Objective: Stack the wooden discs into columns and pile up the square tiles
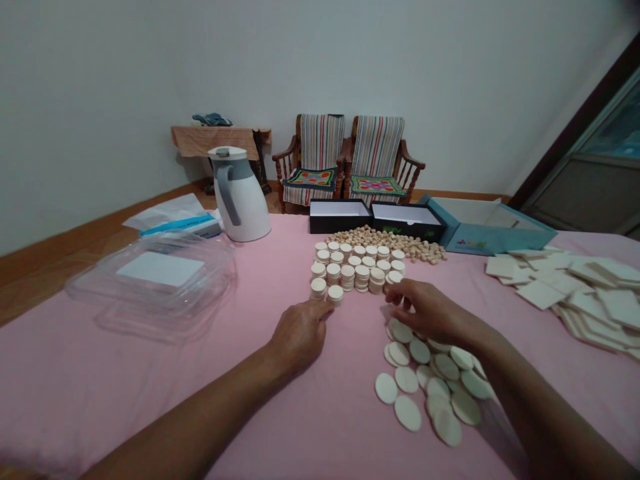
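1. Broadly, the pink-covered worktop (310, 427) carries clear plastic containers (160, 293) at left, with a white jug (250, 207) behind them.
2. Beyond the stacks, a blue box (480, 241) and two black boxes (340, 223) line the far side; square wooden pieces (600, 300) heap at right.
3. Just below the right forearm, loose discs (406, 379) lie mostly flat, some overlapping.
4. Left hand (300, 333): its index finger touches the nearest disc stacks (347, 279); I cannot tell whether its grip pinches anything. Right hand (423, 308): fingers curled beside the rightmost stack; whether its grip holds a disc is hidden.
5. The stacks stand upright at centre, axes vertical, their rows running left to right.
6. Small wooden bits (380, 240) crowd the stacks' far edge; bare cloth separates the stacks from the containers, and the left forearm from the loose discs.
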A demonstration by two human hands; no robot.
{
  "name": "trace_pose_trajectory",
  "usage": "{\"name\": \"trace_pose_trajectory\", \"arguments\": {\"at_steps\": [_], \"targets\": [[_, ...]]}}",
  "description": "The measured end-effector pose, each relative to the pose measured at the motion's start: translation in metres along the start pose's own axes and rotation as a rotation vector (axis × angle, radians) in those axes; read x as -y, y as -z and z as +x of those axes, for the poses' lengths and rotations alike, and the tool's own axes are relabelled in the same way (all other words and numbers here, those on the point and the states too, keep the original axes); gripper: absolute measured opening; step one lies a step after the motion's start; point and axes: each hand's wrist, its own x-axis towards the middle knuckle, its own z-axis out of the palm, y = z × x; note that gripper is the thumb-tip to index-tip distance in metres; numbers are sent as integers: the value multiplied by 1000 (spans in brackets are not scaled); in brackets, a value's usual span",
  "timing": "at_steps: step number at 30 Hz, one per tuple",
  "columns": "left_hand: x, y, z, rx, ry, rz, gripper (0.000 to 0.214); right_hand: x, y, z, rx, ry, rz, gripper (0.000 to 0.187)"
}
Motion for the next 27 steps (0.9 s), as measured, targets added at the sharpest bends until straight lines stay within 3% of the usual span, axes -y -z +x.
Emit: {"name": "trace_pose_trajectory", "arguments": {"at_steps": [6, 15, 22, 27], "targets": [[1, -1, 0, 4, 20, -4, 37, 2, 7, -22, 150, 6, -143, 24], [1, -2, 0, -3, 17, 6, 39, 22, -2, -18, 142, -22, -375, 20], [-3, 3, 0, 26, 24, 19, 34, 29, -1, -9, 108, 25, -90, 12], [-3, 3, 1, 26, 28, 21, 32, 32, -15, 0, -1, 77, 46, 8]]}}
